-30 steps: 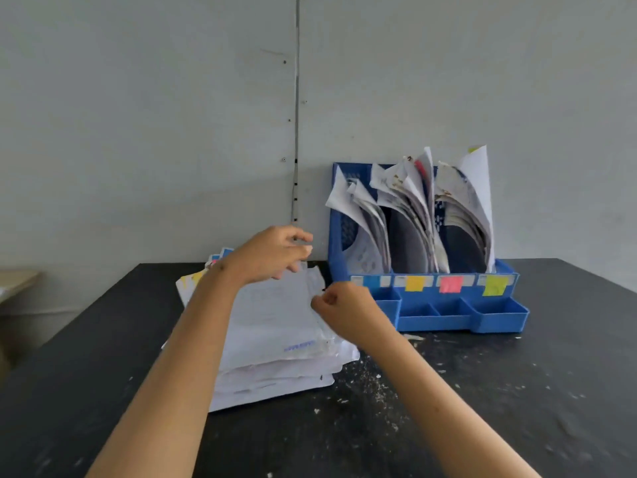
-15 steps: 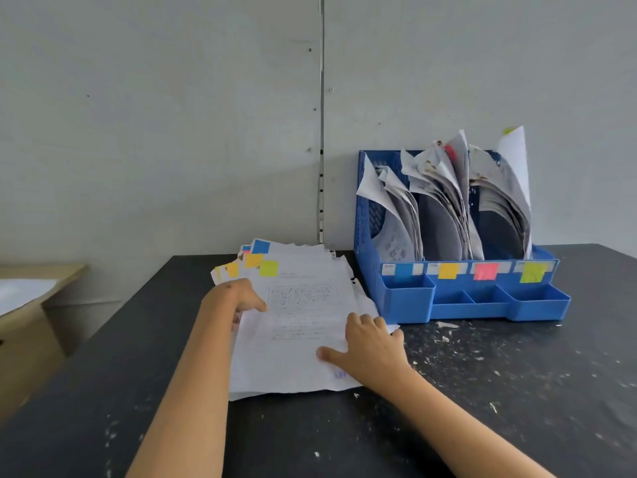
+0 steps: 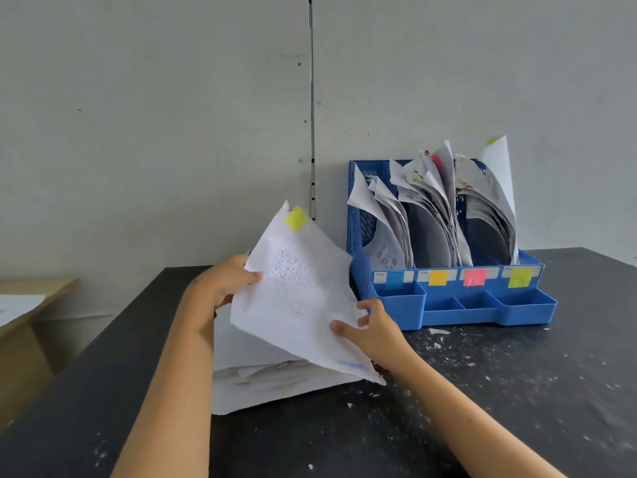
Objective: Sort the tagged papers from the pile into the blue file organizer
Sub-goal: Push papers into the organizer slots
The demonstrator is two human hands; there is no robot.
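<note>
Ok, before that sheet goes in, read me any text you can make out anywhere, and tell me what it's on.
Nothing reads clearly.
Held sheet, block of print in the middle: too small and blurred.
Held sheet, blue stamp near its lower corner: seen reversed and blurred, unreadable.
White label strips on the front of the blue organizer: tiny print, unreadable.
The yellow tag on the sheet and the organizer's coloured tags carry no visible writing.

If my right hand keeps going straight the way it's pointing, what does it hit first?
Probably nothing beyond the sheet it already grips. The right hand points up-left, away from the organizer; past it lies the left hand, though depth is unclear.
</note>
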